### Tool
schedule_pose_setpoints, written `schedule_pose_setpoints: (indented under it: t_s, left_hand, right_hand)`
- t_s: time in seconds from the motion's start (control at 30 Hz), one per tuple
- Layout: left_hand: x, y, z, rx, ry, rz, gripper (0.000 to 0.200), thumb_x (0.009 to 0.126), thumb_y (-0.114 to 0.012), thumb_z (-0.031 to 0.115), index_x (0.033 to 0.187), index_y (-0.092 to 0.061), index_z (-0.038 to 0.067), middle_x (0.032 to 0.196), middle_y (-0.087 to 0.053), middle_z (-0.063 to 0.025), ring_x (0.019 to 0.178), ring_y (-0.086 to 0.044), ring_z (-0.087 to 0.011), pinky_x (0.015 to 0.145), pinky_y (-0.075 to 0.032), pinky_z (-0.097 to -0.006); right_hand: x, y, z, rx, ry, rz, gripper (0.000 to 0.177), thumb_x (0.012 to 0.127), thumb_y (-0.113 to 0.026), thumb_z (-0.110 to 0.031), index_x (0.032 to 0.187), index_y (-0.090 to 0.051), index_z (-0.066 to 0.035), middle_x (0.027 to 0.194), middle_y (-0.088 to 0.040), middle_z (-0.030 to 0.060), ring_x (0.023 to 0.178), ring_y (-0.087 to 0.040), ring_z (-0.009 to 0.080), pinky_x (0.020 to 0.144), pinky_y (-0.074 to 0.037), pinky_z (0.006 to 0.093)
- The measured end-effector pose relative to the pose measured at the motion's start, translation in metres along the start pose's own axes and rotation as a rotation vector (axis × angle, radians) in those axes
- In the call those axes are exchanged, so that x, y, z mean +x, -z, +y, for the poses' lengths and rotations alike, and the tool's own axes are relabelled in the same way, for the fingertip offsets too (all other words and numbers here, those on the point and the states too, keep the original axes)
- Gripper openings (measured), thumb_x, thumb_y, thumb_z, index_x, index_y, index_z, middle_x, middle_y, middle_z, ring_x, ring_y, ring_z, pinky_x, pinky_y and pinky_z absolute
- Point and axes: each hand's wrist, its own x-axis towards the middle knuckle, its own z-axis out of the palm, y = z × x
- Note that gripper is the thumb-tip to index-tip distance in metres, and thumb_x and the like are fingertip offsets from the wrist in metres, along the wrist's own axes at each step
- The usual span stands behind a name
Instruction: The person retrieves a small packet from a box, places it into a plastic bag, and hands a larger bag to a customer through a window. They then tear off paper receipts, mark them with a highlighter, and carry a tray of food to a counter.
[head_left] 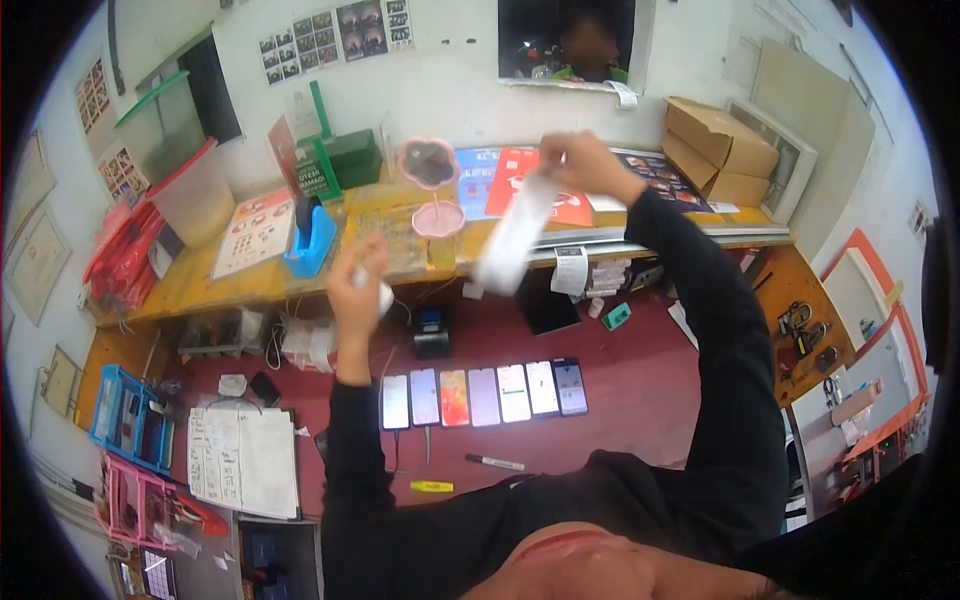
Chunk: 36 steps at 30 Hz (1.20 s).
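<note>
My right hand is raised over the back shelf, its fingers pinching the top of a long white paper slip. The slip hangs down to the left, blurred, and looks like a receipt. My left hand is lifted in front of the shelf edge, fingers curled. Something small and white shows at its palm side; I cannot make out what it is. Between the hands stands a pink flower-shaped mirror. A row of several lit phones lies on the red desk below.
A blue tape dispenser and a clear bucket stand on the shelf. A cardboard box sits at its right end. An open notebook, a yellow highlighter and a marker lie on the desk.
</note>
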Motion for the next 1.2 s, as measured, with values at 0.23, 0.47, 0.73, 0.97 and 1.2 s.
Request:
schedule_pose_setpoints:
  t_s: [0.23,0.47,0.73,0.97,1.2]
  left_hand:
    - [0.09,-0.039,-0.156,-0.311,-0.056,0.356,0.04,0.088,-0.04,0.016,0.12,-0.057,0.0,0.085,-0.052,-0.0041,0.072,-0.05,-0.011,0.064,-0.042,-0.0246]
    - [0.085,-0.036,-0.144,-0.352,0.091,0.36,0.033,0.09,-0.044,0.02,0.111,-0.059,0.0,0.083,-0.05,-0.0033,0.079,-0.046,-0.0118,0.074,-0.037,-0.0257]
    - [0.084,-0.041,-0.138,-0.258,0.044,0.332,0.029,0.091,-0.049,0.019,0.11,-0.059,-0.001,0.09,-0.053,-0.0033,0.083,-0.047,-0.0125,0.079,-0.038,-0.0268]
    - [0.082,-0.04,-0.139,-0.257,0.046,0.32,0.026,0.09,-0.052,0.016,0.109,-0.059,0.0,0.097,-0.056,-0.0046,0.089,-0.05,-0.014,0.082,-0.04,-0.0279]
    - [0.086,-0.036,-0.159,-0.256,0.009,0.34,0.026,0.09,-0.05,0.016,0.108,-0.06,0.0,0.104,-0.059,-0.0093,0.098,-0.053,-0.0191,0.091,-0.039,-0.0311]
  right_hand:
    - [0.075,-0.01,0.149,0.171,-0.637,0.527,0.03,0.081,-0.054,-0.009,0.108,-0.062,0.002,0.077,-0.068,0.0178,0.061,-0.069,0.0246,0.05,-0.053,0.0348]
    - [0.079,-0.074,0.193,0.507,-0.867,0.894,0.031,0.081,-0.045,-0.002,0.106,-0.063,0.003,0.076,-0.068,0.0185,0.059,-0.069,0.0256,0.045,-0.053,0.0335]
    - [0.11,-0.075,0.211,0.219,-0.869,0.896,0.033,0.079,-0.05,-0.005,0.107,-0.069,-0.006,0.085,-0.07,0.0196,0.069,-0.07,0.0298,0.063,-0.056,0.0386]
    - [0.133,-0.081,0.224,0.328,-0.778,0.923,0.035,0.079,-0.054,-0.005,0.111,-0.068,-0.007,0.09,-0.07,0.0187,0.068,-0.069,0.0294,0.058,-0.055,0.0367]
    - [0.133,-0.077,0.206,0.378,-0.881,0.732,0.046,0.083,-0.062,-0.021,0.123,-0.053,0.0,0.088,-0.068,0.0171,0.053,-0.065,0.0216,0.047,-0.051,0.0339]
